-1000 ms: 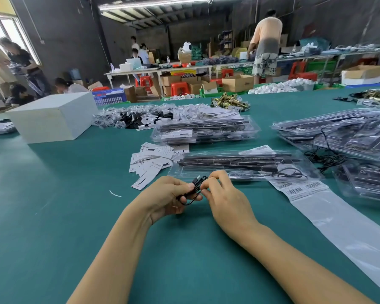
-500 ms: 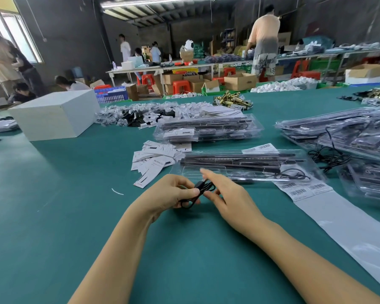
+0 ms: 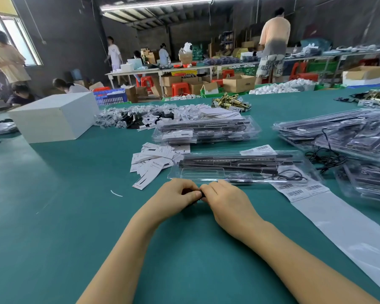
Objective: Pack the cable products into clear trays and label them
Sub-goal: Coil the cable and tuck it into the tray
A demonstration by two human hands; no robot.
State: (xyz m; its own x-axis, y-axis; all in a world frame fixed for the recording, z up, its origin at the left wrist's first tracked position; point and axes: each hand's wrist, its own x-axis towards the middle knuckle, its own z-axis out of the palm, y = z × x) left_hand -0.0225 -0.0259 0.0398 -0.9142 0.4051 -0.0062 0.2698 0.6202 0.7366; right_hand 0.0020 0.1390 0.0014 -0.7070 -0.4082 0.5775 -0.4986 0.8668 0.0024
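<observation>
My left hand [image 3: 177, 197] and my right hand [image 3: 227, 201] meet just above the green table, both curled round a small coiled black cable [image 3: 199, 195] that is mostly hidden between the fingers. Directly behind them lies a clear tray [image 3: 198, 173] holding long black bars and a looped cable at its right end. A strip of barcode labels [image 3: 298, 190] on white backing paper runs from the tray's right end toward me. A fan of white paper cards [image 3: 154, 161] lies left of the tray.
A stack of filled clear trays [image 3: 206, 130] sits behind, more stacks [image 3: 338, 137] at the right with loose black cables [image 3: 325, 159]. A white box [image 3: 53, 117] stands at the left. Bagged parts [image 3: 136, 117] and brass hardware [image 3: 230, 103] lie farther back. People work at distant tables.
The hands have closed together over the cable, bunching its loop until it is nearly hidden. Both stayed in front of the tray.
</observation>
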